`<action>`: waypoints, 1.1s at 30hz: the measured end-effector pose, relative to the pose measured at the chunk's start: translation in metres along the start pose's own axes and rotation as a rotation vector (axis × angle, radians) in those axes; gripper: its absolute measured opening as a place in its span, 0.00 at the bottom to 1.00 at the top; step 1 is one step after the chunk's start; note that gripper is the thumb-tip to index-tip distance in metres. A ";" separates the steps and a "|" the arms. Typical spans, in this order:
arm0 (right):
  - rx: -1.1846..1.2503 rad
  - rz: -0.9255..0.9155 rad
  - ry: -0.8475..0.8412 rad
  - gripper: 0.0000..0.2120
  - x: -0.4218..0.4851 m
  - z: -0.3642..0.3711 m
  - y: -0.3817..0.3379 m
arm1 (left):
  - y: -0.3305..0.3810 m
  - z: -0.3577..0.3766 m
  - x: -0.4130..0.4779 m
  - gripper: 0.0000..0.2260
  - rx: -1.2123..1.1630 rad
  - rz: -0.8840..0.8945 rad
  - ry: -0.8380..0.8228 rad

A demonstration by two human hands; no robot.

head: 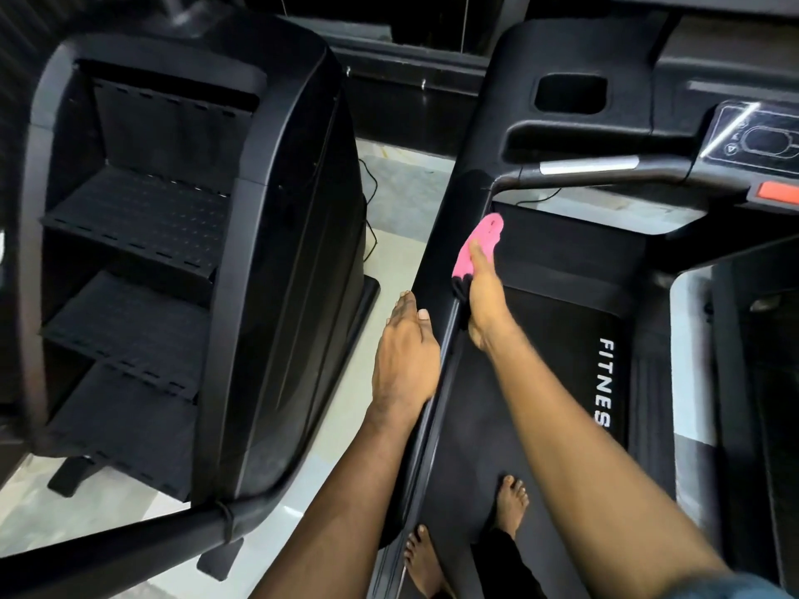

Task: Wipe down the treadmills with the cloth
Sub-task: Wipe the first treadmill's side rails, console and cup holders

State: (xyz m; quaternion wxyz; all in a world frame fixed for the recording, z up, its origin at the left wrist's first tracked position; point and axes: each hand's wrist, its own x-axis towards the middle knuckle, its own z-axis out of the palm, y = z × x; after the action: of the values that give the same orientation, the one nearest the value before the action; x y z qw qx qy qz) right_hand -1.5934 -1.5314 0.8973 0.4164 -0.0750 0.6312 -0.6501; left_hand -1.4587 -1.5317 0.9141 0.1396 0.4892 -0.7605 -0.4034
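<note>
The right hand (486,296) presses a pink cloth (475,244) against the black side rail (432,404) of the treadmill (557,49), just below the point where the rail meets the handlebar. Its grip is curled round the cloth, with the thumb lying on top of the pink fabric; a dark edge of the cloth shows under the palm. The left hand (404,356) rests on the outer side of the same rail, a little lower down, its grip loose with the fingers straight and close together, holding nothing. The person stands barefoot on the dark belt (562,322), which carries white lettering. The console (756,140) with a red button (778,192) sits at the upper right. A black stair machine (276,209) stands to the left on the pale floor (402,261).
</note>
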 end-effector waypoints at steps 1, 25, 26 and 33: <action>-0.005 0.012 -0.008 0.35 -0.012 -0.003 0.014 | 0.000 0.000 0.000 0.22 -0.004 0.001 -0.005; -0.042 -0.069 -0.009 0.28 -0.103 0.007 0.048 | -0.072 -0.038 -0.098 0.21 -0.135 0.276 -0.091; -0.056 -0.058 -0.023 0.29 -0.116 0.004 0.061 | -0.077 -0.036 -0.100 0.21 -0.143 0.279 -0.091; -0.140 -0.081 -0.102 0.30 -0.112 0.000 0.064 | -0.080 -0.032 -0.104 0.20 -0.219 0.264 -0.063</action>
State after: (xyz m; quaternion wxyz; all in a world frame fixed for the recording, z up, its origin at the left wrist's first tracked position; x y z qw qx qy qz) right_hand -1.4925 -1.4512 0.8884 0.4149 -0.1624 0.6497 -0.6159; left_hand -1.3391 -1.4737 0.8931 0.2199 0.3542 -0.7737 -0.4771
